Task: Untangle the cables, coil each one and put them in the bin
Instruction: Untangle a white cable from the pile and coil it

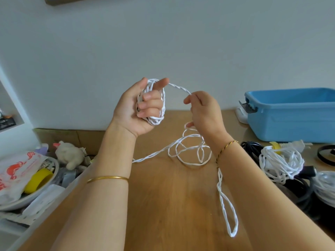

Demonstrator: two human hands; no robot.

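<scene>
A twisted white cable (188,153) is held above a wooden table (163,205), part of it wound in a coil (154,102) around the fingers of the left hand (137,109). A short span runs from that coil across to the right hand (204,113), whose thumb and forefinger pinch it; the rest drops in loose loops onto the table between the forearms, one long loop trailing beside the right arm. The left hand is raised palm toward the camera, its fingers curled closed on the coil, forefinger and thumb pointing up. The right hand is turned back toward the camera, wrist bent, the other fingers tucked.

On the right, a blue bin (293,113) stands against the wall, well apart from the hands. Near it lies a heap of white cords (281,163) with a yellow piece, mixed with black cables (297,192). At left, off the table's edge, a bowl (27,198) holds a plastic bag (20,169) and a yellow roll (38,180), with a small stuffed toy (69,154) behind. Nothing lies between the hands and the bin.
</scene>
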